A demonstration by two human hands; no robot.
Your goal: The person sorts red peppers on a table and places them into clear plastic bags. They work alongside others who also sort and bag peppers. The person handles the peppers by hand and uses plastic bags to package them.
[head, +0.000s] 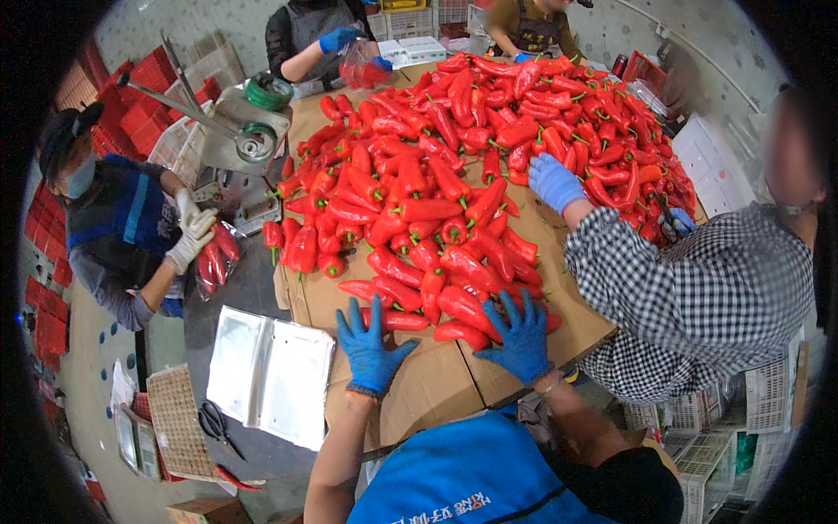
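My left hand (374, 349), in a blue glove, lies with spread fingers at the near edge of a large heap of red peppers (419, 209), holding nothing. My right hand (520, 335), gloved alike, has its fingers spread against the nearest peppers on the right, without a grip on any. Flattened cardboard (432, 373) lies under the heap and my hands. To the left of my left hand is a stack of clear plastic bags (288, 373). Black-handled scissors (216, 422) lie beyond the bags, near the table's left edge.
A co-worker in a checkered sleeve (615, 262) reaches into the heap at right. At left, white-gloved hands (193, 239) hold bagged peppers (216, 262) beside a metal tape dispenser (245, 131). Two more people stand across the table. A woven mat (180, 419) is at lower left.
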